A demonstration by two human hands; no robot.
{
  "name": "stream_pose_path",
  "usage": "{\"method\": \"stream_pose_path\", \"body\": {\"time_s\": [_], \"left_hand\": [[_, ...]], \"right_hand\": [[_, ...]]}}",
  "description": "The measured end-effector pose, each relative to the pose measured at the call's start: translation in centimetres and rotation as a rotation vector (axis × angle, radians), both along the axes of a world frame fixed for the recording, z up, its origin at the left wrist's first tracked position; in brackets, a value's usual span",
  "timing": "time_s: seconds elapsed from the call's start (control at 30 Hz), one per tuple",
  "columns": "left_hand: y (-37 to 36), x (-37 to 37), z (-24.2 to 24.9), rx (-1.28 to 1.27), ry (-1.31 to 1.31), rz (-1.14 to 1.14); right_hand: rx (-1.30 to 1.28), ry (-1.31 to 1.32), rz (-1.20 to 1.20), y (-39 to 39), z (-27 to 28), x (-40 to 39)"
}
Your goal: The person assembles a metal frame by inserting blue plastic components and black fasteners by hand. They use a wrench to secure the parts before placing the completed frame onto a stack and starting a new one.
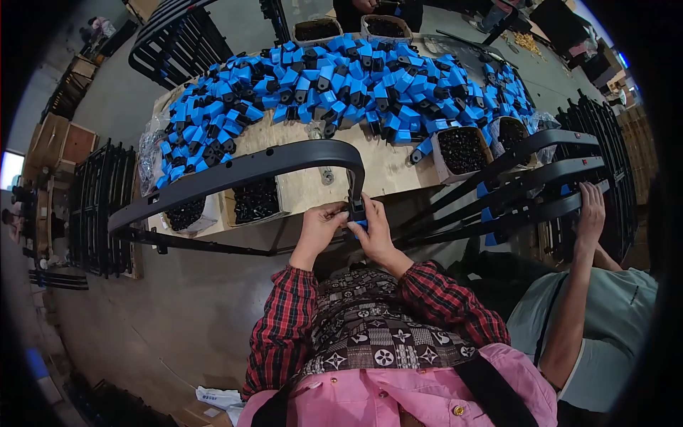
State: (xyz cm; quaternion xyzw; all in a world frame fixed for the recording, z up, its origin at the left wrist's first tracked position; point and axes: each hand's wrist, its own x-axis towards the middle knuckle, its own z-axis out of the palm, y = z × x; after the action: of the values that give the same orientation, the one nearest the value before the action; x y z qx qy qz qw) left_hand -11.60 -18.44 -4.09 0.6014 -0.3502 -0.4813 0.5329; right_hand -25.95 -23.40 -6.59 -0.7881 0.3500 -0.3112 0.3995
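A black curved tubular frame [284, 158] spans the space before me, resting over the table's near edge. At its near right end sits a small blue and black plastic piece [361, 221], partly covered by my fingers. My right hand [377, 235] is closed around that piece and the frame's end. My left hand [320, 228] is pinched against the other side of the same spot. What its fingertips hold is too small to make out. A large heap of blue and black plastic pieces [334, 82] lies on the wooden table [295, 188] beyond.
Boxes of small black parts [462, 151] stand along the table's near edge, left and right. At the right, a co-worker's hand [590, 213] rests on more black frames [548, 171]. Another person [377, 8] stands across the table. Stacked frames [103, 206] stand at the left.
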Motion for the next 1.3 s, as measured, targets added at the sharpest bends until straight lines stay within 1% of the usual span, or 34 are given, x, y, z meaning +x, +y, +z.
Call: {"method": "stream_pose_path", "body": {"time_s": [0.03, 0.07, 0.13, 0.17, 0.23, 0.27, 0.33, 0.37, 0.43, 0.47, 0.53, 0.57, 0.63, 0.67, 0.73, 0.77, 0.83, 0.87, 0.93, 0.97, 1.03, 1.07, 1.13, 1.27, 1.3], "left_hand": [[0.0, 0.2, 0.1, 0.036, -0.108, -0.031], [-0.2, 0.2, 0.2, 0.037, -0.112, -0.031], [-1.2, 0.5, 1.2, -0.028, -0.683, -0.22], [-1.7, 0.6, 1.7, -0.027, -0.686, -0.221], [-2.9, 0.7, 2.9, 0.048, -0.9, -0.379], [-3.1, 0.5, 3.7, 0.047, -0.902, -0.383], [-3.4, 0.4, 5.0, 0.15, -1.036, -0.528], [-3.3, 0.4, 4.9, 0.151, -1.041, -0.534], [-3.1, 0.4, 4.3, 0.155, -0.967, -0.402], [-2.9, 0.3, 4.1, 0.152, -0.971, -0.41], [-2.1, 0.2, 3.6, 0.07, -0.722, -0.215], [-1.8, 0.2, 3.1, 0.068, -0.726, -0.221], [-1.2, 0.2, 1.9, 0.024, -0.473, -0.109], [-0.9, 0.1, 1.4, 0.023, -0.475, -0.111], [-0.9, 0.0, 1.0, 0.057, -0.316, -0.054], [-0.9, 0.1, 0.9, 0.055, -0.318, -0.054], [-0.9, 0.0, 1.0, 0.105, -0.147, 0.003], [-1.1, 0.0, 1.1, 0.106, -0.148, 0.006], [-1.3, 0.1, 1.2, 0.155, 0.036, 0.041], [-1.2, 0.3, 0.9, 0.157, 0.034, 0.045], [-1.1, 0.6, 0.5, 0.142, 0.26, 0.035], [-0.9, 0.6, 0.2, 0.14, 0.26, 0.038], [-0.8, 0.2, 0.5, 0.212, 0.445, 0.121], [-0.9, 0.4, 0.8, 0.193, 0.481, 0.11], [-1.1, 0.5, 0.7, 0.197, 0.417, 0.096]], "right_hand": [[-0.002, -0.003, -0.001, -0.1, -0.1, 0.0], [-0.017, -0.012, -0.003, -0.1, -0.3, 0.0], [-0.03, -0.026, -0.005, 0.0, -0.5, 0.1], [-0.037, -0.034, -0.001, 0.0, -0.5, 0.1], [-0.045, -0.043, -0.002, 0.0, -0.5, 0.0], [-0.027, -0.047, -0.002, 0.0, -0.4, 0.0], [-0.007, -0.058, -0.004, 0.0, -0.4, 0.0], [-0.012, -0.057, -0.007, 0.0, -0.4, 0.1], [-0.016, -0.06, -0.017, 0.0, -0.6, 0.1], [-0.031, -0.056, -0.018, 0.0, -0.7, 0.1], [-0.044, -0.054, -0.025, 0.0, -0.8, 0.0], [-0.041, -0.047, -0.022, 0.0, -0.7, 0.0], [-0.037, -0.042, -0.021, 0.0, -0.6, 0.0], [-0.038, -0.046, -0.018, 0.1, -0.5, -0.1], [-0.043, -0.053, -0.014, 0.0, -0.5, 0.0], [-0.039, -0.055, -0.013, 0.0, -0.8, 0.0], [-0.036, -0.057, -0.01, -0.1, -0.9, 0.0], [-0.028, -0.062, -0.014, -0.1, -0.9, -0.1], [-0.015, -0.069, -0.015, 0.0, -0.8, 0.0], [-0.014, -0.074, -0.017, -0.1, -0.8, -0.1], [-0.014, -0.081, -0.015, -0.1, -0.7, -0.1], [-0.017, -0.079, -0.008, -0.1, -0.6, -0.1], [-0.023, -0.076, 0.0, -0.3, -0.4, -0.1], [-0.005, -0.045, -0.005, -0.1, -0.3, -0.1], [0.0, -0.043, -0.009, -0.1, -0.2, 0.0]]}}
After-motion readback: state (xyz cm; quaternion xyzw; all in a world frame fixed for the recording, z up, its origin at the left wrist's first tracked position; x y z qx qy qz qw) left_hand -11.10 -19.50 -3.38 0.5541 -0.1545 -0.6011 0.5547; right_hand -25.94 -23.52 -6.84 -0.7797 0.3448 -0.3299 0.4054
